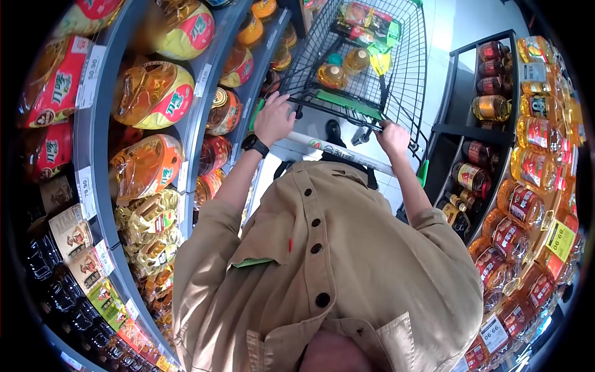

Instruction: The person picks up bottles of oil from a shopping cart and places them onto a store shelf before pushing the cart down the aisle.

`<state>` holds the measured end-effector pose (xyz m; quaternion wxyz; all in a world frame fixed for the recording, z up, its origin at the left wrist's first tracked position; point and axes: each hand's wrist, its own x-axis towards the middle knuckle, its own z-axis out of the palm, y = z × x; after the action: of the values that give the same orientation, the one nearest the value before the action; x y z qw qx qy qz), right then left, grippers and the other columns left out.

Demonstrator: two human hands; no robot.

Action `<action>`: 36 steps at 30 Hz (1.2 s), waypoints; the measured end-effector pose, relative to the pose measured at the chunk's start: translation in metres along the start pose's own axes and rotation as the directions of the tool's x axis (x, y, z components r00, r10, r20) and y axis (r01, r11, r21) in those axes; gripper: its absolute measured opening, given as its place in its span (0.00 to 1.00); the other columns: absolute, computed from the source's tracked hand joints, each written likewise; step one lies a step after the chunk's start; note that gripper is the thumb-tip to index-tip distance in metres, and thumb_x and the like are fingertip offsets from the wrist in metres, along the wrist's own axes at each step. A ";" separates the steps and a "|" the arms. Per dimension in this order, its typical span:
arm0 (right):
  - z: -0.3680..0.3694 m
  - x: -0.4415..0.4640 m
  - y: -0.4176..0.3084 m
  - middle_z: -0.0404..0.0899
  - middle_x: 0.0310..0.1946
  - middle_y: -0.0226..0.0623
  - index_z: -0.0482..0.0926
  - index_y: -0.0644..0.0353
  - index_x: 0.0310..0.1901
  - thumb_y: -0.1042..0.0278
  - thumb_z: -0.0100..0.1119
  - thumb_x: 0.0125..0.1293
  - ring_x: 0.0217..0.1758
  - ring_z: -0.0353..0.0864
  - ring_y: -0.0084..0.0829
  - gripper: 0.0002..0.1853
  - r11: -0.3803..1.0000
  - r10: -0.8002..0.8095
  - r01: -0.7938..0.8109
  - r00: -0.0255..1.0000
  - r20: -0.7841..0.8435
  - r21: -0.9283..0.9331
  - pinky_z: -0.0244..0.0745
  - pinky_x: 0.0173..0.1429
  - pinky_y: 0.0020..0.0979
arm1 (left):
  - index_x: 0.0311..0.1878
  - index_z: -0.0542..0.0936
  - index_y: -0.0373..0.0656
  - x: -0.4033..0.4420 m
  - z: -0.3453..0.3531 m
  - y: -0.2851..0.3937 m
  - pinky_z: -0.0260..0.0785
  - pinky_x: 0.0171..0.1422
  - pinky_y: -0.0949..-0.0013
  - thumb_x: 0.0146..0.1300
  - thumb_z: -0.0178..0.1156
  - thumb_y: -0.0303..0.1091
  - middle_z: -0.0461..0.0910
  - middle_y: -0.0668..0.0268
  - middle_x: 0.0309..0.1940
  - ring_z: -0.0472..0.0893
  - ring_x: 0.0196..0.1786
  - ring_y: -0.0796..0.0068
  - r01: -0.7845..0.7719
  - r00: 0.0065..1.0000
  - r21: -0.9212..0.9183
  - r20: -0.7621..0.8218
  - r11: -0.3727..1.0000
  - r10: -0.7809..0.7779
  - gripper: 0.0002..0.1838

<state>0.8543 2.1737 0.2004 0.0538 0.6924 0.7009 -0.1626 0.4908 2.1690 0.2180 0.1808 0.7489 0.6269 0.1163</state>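
Observation:
My left hand (275, 119) is at the left end of the shopping cart's handle (339, 152), its fingers spread near the basket's back edge. On the right, my right hand (393, 137) has its fingers wrapped round a dark bar or strap at the cart's back edge. Inside the wire cart (406, 74) lie two oil bottles (332, 75), some red packages (362, 15) and a yellow-green tag (380, 63). A dark watch (255, 144) is on my left wrist.
Shelves of large oil bottles (152, 99) stand close on the left, with dark bottles (62, 291) lower down. A rack and stacked bottles (533, 167) line the right. One shoe (333, 131) shows below the cart.

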 end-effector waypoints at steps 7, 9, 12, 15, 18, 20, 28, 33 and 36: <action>-0.010 0.019 0.018 0.86 0.32 0.38 0.86 0.51 0.38 0.54 0.74 0.53 0.38 0.87 0.41 0.14 1.000 0.016 -0.017 1.000 0.026 0.027 0.80 0.41 0.42 | 0.36 0.85 0.39 0.022 0.001 0.018 0.71 0.66 0.60 0.61 0.63 0.39 0.80 0.62 0.62 0.71 0.71 0.57 0.013 1.000 -0.019 0.009 1.000 -0.013 0.12; -0.014 0.026 0.021 0.86 0.33 0.37 0.86 0.50 0.39 0.54 0.74 0.53 0.39 0.87 0.40 0.14 0.999 0.032 -0.033 0.998 0.046 0.019 0.81 0.43 0.41 | 0.37 0.85 0.39 0.029 0.001 0.023 0.71 0.67 0.60 0.61 0.63 0.39 0.79 0.62 0.63 0.70 0.71 0.58 0.033 0.999 -0.020 0.032 0.999 -0.033 0.12; -0.014 0.038 0.030 0.87 0.35 0.40 0.88 0.46 0.43 0.51 0.71 0.56 0.40 0.87 0.42 0.15 1.000 0.019 -0.019 0.998 0.066 0.009 0.80 0.43 0.42 | 0.37 0.85 0.39 0.038 0.008 0.023 0.71 0.66 0.60 0.61 0.63 0.39 0.79 0.62 0.63 0.70 0.72 0.58 0.009 1.000 -0.008 0.004 1.000 -0.009 0.12; -0.020 0.045 0.036 0.87 0.35 0.37 0.88 0.48 0.41 0.52 0.73 0.54 0.40 0.87 0.41 0.15 1.000 0.000 0.000 0.999 0.044 0.016 0.80 0.43 0.41 | 0.38 0.86 0.40 0.048 0.011 0.027 0.71 0.66 0.59 0.61 0.63 0.40 0.79 0.63 0.63 0.70 0.71 0.59 0.016 1.000 -0.006 -0.001 1.000 -0.016 0.12; -0.023 0.053 0.039 0.87 0.37 0.36 0.88 0.49 0.41 0.55 0.74 0.53 0.40 0.87 0.40 0.15 0.999 -0.009 0.009 1.000 0.010 0.034 0.81 0.42 0.40 | 0.38 0.86 0.43 0.057 0.012 0.032 0.71 0.67 0.61 0.61 0.63 0.41 0.79 0.66 0.63 0.70 0.72 0.60 0.046 0.999 0.023 0.006 0.999 -0.046 0.12; -0.024 0.061 0.042 0.87 0.36 0.37 0.88 0.50 0.41 0.54 0.75 0.53 0.38 0.88 0.41 0.16 1.000 0.001 0.000 1.000 0.029 -0.023 0.81 0.41 0.41 | 0.39 0.86 0.43 0.063 0.009 0.037 0.72 0.66 0.61 0.61 0.63 0.42 0.79 0.67 0.63 0.70 0.72 0.61 0.067 0.998 0.006 0.017 0.998 -0.067 0.12; -0.021 0.081 0.058 0.87 0.30 0.40 0.88 0.49 0.37 0.52 0.74 0.54 0.34 0.87 0.43 0.14 1.000 -0.026 0.025 0.999 -0.043 -0.018 0.80 0.38 0.41 | 0.40 0.87 0.44 0.085 0.013 0.044 0.72 0.65 0.62 0.61 0.63 0.41 0.79 0.68 0.63 0.70 0.72 0.63 0.085 0.996 0.007 0.018 0.996 -0.085 0.12; -0.028 0.092 0.061 0.87 0.31 0.42 0.90 0.49 0.40 0.49 0.73 0.55 0.35 0.87 0.45 0.16 1.000 -0.017 0.016 0.999 -0.029 -0.018 0.80 0.41 0.42 | 0.39 0.86 0.43 0.099 0.013 0.045 0.72 0.66 0.62 0.62 0.63 0.41 0.79 0.68 0.63 0.69 0.72 0.63 0.103 0.994 -0.012 0.037 0.995 -0.102 0.12; -0.034 0.098 0.062 0.87 0.31 0.43 0.90 0.49 0.40 0.48 0.73 0.56 0.35 0.87 0.45 0.17 1.000 0.005 -0.005 1.000 0.003 -0.007 0.80 0.41 0.42 | 0.38 0.86 0.40 0.105 0.014 0.048 0.72 0.66 0.59 0.61 0.62 0.40 0.79 0.65 0.62 0.69 0.72 0.58 0.094 0.995 -0.043 0.030 0.995 -0.093 0.13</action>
<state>0.9169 2.2770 0.1934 0.0577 0.6936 0.6998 -0.1608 0.5585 2.2636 0.2200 0.2115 0.7160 0.6560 0.1110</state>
